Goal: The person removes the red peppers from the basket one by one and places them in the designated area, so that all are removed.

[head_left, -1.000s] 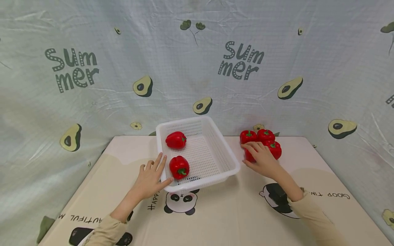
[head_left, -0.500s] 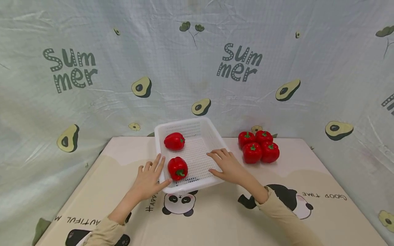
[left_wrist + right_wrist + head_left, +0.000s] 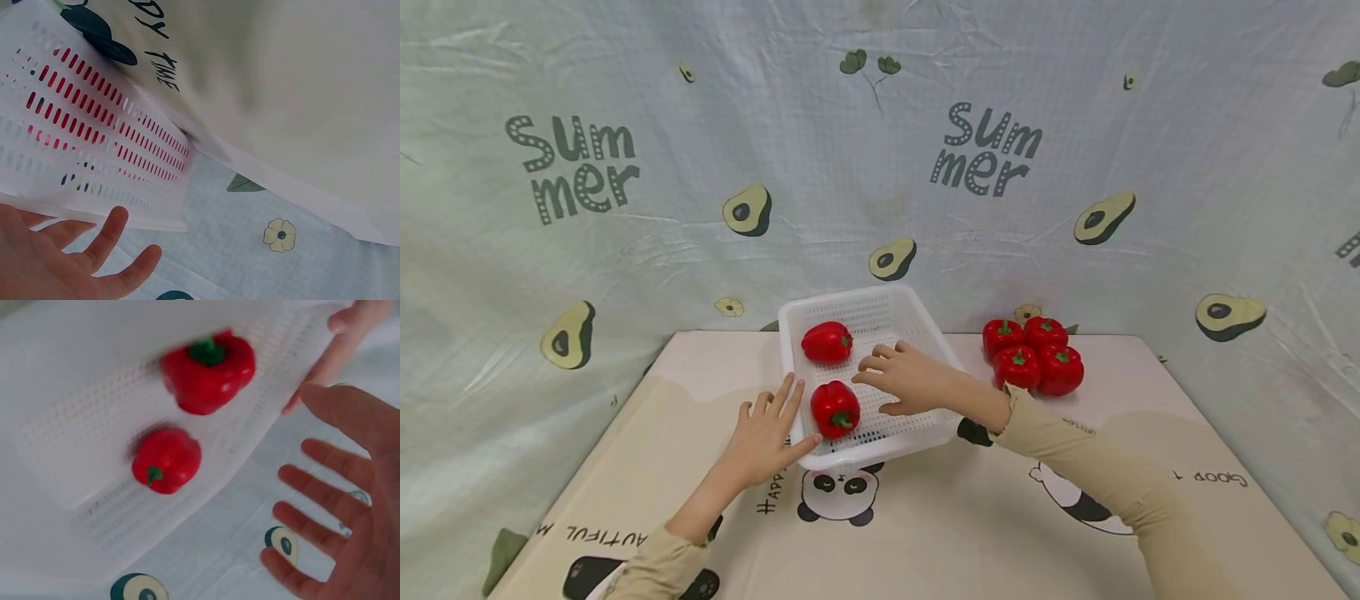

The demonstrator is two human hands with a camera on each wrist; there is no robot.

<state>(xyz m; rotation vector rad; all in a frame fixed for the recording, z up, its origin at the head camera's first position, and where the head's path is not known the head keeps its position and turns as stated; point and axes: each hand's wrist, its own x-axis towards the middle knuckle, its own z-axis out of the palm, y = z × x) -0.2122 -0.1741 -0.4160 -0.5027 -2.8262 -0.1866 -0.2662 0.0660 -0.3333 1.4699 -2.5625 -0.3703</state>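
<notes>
A white perforated plastic basket (image 3: 880,452) stands on the table with two red bell peppers inside. One bell pepper (image 3: 827,343) lies on its side toward the back, its stem to the right. Nearer the front is the other bell pepper (image 3: 835,409), stem facing forward. My left hand (image 3: 758,442) rests at the basket's left rim, fingers spread and thumb over the front corner. Over the basket, just right of both peppers, hovers my right hand (image 3: 913,381), holding nothing. In the right wrist view its fingers (image 3: 322,494) are spread and relaxed.
Several more red bell peppers (image 3: 1017,367) stand grouped on the table (image 3: 955,517) to the right of the basket, stems up. A printed cloth (image 3: 820,167) hangs behind and beside the table, close to the basket's back edge.
My right hand has moved left, from the grouped bell peppers across the basket's right rim to over its middle, empty. My left hand and the peppers have stayed put.
</notes>
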